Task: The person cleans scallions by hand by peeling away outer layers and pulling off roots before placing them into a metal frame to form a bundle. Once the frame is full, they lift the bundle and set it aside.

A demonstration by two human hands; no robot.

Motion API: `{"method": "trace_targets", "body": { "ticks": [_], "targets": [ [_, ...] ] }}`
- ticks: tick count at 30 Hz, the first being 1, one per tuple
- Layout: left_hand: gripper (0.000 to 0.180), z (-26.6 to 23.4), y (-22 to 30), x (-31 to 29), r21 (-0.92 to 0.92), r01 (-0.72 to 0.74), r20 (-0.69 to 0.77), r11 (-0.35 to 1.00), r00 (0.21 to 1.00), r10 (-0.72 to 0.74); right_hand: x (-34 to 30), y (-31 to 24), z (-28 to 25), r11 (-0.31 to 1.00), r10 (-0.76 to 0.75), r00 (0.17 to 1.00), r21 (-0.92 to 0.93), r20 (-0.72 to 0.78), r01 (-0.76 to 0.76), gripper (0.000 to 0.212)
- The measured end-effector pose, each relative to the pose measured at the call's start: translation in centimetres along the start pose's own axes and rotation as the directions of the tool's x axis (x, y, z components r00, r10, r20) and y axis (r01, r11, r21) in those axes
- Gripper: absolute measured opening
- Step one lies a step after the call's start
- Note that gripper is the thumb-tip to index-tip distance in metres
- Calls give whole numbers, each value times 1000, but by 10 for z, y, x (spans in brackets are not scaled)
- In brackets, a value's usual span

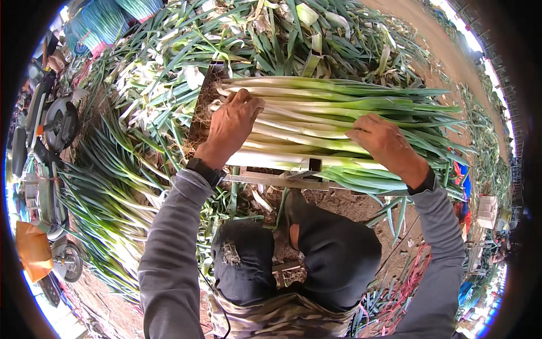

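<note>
A layer of long green onions (pixel 307 116) lies side by side on a low stand (pixel 271 179), white root ends to the left and green leaves to the right. Over the white ends, my left hand (pixel 234 121) is closed with bent fingers on a green onion near the roots. Farther right, where the stalks turn green, the fingers of my right hand (pixel 387 141) are pinched together on a green onion. My palms partly hide what the fingertips hold. A dark plate (pixel 200 116) with stringy roots stands at the left end of the stand.
A large pile of green onions (pixel 113 192) lies on the ground at left. Discarded leaves (pixel 316 34) heap up beyond the stand. A motorcycle (pixel 56 124) stands at far left, tied bundles (pixel 99 25) at top left. Pink ties (pixel 409 288) are scattered at lower right.
</note>
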State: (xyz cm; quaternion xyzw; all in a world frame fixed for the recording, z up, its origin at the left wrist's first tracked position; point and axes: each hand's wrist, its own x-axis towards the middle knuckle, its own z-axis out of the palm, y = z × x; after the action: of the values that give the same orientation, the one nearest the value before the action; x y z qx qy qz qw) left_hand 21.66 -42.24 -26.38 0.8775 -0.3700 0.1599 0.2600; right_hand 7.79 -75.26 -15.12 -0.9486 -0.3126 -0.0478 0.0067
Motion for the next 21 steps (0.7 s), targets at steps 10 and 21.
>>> {"method": "trace_targets", "body": {
  "ticks": [10, 21],
  "targets": [
    [41, 10, 1, -28, 36, 67, 86, 997, 994, -70, 4, -3, 19, 993, 4, 990, 118, 143, -21, 22],
    [49, -44, 54, -75, -261, 140, -261, 955, 943, -209, -29, -53, -23, 972, 233, 969, -4, 77, -234, 33]
  ]
}}
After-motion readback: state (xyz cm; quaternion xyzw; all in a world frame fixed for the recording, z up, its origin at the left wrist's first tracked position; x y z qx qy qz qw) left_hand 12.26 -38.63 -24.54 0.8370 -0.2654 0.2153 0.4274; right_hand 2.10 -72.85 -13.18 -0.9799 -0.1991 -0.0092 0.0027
